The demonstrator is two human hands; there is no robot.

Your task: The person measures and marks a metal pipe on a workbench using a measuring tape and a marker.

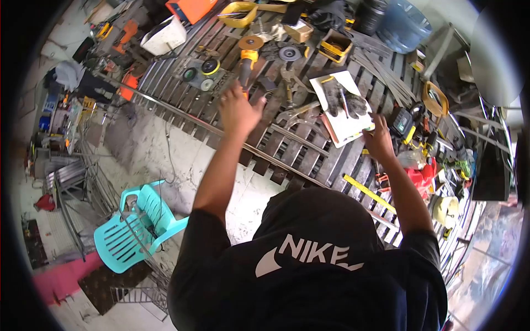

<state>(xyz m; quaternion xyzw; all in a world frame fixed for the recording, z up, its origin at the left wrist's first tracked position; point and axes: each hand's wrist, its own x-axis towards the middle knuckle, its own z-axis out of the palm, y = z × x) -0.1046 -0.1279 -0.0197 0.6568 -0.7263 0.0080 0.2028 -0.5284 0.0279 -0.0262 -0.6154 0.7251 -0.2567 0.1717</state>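
My left hand (241, 113) is over the slatted metal table (265, 144), thumb apart from the fingers, at the lower end of a yellow and black angle grinder (247, 59) with a brown disc. Whether it touches the tool is hard to tell. My right hand (379, 139) is closed at the lower right edge of a white notebook (345, 126). Dark gloves (356, 106) and a pen-like item lie on the notebook. Wrenches (288, 85) lie between the grinder and the notebook.
Discs (210, 67), a white container (164, 36), a yellow box (334, 46) and a large blue bottle (404, 26) stand or lie farther back. A charger (399, 121) and a yellow level (369, 193) are on the right. A turquoise chair (124, 237) is on the floor at left.
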